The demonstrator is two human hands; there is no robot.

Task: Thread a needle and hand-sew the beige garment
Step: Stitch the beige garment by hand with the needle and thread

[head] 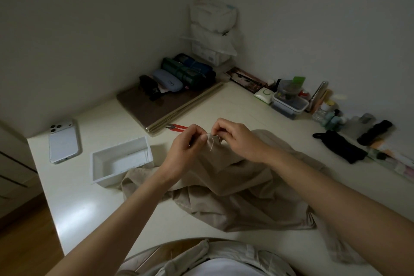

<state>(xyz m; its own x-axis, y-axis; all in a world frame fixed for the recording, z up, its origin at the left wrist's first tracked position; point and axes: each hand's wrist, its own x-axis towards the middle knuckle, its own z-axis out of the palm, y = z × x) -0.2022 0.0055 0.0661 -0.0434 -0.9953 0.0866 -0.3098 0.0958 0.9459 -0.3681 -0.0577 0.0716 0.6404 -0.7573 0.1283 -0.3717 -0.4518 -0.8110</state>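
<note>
The beige garment [237, 188] lies crumpled on the white table [94, 208], with one corner lifted up between my hands. My left hand [186, 148] pinches that raised corner from the left. My right hand [235, 136] pinches it from the right, fingers curled at the fabric's top edge. A short pale thread [210, 144] hangs from the corner between the two hands. The needle is too small to make out.
A white open box [121, 160] sits left of the garment and a phone [63, 142] lies further left. Red thread snips [177, 127] lie behind my hands. A laptop [156, 107] with cases sits at the back; containers and dark items line the right wall.
</note>
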